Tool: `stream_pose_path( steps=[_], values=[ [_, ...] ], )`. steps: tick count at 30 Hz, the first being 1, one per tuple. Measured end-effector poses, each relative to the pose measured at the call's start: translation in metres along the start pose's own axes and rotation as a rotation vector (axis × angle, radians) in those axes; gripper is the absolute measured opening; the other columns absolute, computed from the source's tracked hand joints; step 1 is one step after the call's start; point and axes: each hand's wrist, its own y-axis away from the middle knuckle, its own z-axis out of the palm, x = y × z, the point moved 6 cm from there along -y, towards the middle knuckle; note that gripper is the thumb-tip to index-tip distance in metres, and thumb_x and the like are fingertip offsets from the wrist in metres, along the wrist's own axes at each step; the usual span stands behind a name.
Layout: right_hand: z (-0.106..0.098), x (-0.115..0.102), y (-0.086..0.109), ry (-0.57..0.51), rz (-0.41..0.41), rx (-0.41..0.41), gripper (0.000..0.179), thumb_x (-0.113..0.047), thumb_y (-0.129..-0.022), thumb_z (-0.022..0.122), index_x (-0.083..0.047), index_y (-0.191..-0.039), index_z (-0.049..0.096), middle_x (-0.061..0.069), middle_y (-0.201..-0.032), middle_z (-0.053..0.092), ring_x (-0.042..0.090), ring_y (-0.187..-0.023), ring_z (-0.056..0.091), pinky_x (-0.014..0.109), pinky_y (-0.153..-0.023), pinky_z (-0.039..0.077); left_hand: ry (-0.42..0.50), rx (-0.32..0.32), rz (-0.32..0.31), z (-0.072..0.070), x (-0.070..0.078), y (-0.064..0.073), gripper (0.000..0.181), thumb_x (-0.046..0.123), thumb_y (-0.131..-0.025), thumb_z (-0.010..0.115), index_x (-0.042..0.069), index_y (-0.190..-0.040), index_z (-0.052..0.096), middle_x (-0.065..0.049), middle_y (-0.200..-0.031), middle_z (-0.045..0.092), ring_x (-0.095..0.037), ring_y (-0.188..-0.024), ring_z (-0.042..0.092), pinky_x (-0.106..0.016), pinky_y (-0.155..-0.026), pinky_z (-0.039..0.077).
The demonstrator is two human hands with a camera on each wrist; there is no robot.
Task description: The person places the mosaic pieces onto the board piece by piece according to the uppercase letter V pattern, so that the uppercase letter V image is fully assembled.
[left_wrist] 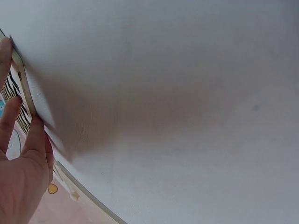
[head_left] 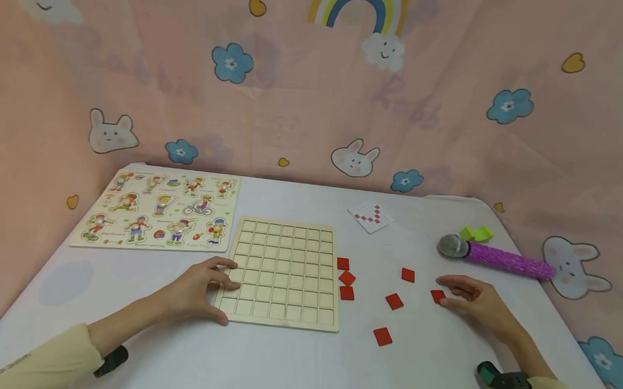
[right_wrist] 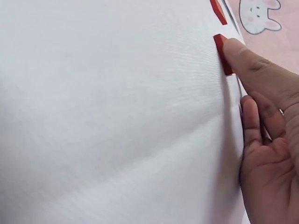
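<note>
My left hand [head_left: 198,288] rests at the left side of a wooden grid board [head_left: 281,269], fingers spread over its edge and thumb by its near left corner. In the left wrist view the fingers of the left hand [left_wrist: 23,172] touch the board's edge [left_wrist: 27,91]. On the right, my right hand [head_left: 480,303] is low over the table, its thumb touching a square red tile [head_left: 436,296]. The right wrist view shows the thumb of that hand [right_wrist: 271,158] against the red tile [right_wrist: 221,55], with the other fingers apart from it.
Several more red tiles [head_left: 383,337] lie between board and right hand. A pattern card [head_left: 369,217] sits behind them. A purple microphone [head_left: 509,260] and a bright green object [head_left: 477,233] are at back right. A picture puzzle board [head_left: 157,210] lies at back left.
</note>
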Motion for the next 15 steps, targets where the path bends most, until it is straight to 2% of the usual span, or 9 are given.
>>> stream_pose_path(
  steps=[4,8,12,15],
  values=[
    [-0.0036,-0.0025,-0.0003,0.013,0.002,-0.051,0.044,-0.013,-0.086,0.072,0.005,-0.123,0.056,0.009,-0.119,0.064,-0.008,-0.103,0.056,0.006,-0.086,0.048,0.013,-0.002,0.003,0.0004,-0.0003,-0.0011,0.058,0.030,-0.056,0.092,0.009,-0.107,0.072,-0.015,-0.133,0.050,-0.039,-0.119,0.051,-0.044,-0.097,0.050],
    [-0.0069,-0.0025,-0.0010,0.044,0.038,-0.076,0.038,-0.015,-0.086,0.072,0.002,-0.118,0.061,0.011,-0.114,0.066,-0.003,-0.098,0.058,0.008,-0.083,0.050,0.036,-0.016,0.018,-0.0005,-0.0004,-0.0015,0.056,0.030,-0.057,0.092,0.010,-0.105,0.072,-0.015,-0.133,0.049,-0.039,-0.121,0.049,-0.045,-0.100,0.049],
    [-0.0076,-0.0029,-0.0024,0.086,0.045,-0.046,0.035,-0.017,-0.085,0.073,0.001,-0.114,0.065,0.008,-0.108,0.068,0.001,-0.092,0.060,0.011,-0.078,0.052,0.101,-0.049,0.040,-0.0015,-0.0041,-0.0010,0.051,0.028,-0.058,0.091,0.010,-0.102,0.071,-0.015,-0.134,0.046,-0.039,-0.124,0.045,-0.037,-0.099,0.049],
    [-0.0066,-0.0023,-0.0028,0.113,0.036,-0.002,0.036,-0.019,-0.084,0.074,0.001,-0.113,0.065,0.005,-0.107,0.069,0.001,-0.088,0.062,0.012,-0.076,0.054,0.111,-0.051,0.063,-0.0024,-0.0057,-0.0008,0.050,0.029,-0.058,0.091,0.011,-0.099,0.070,-0.013,-0.133,0.047,-0.038,-0.124,0.045,-0.037,-0.099,0.049]
  ],
)
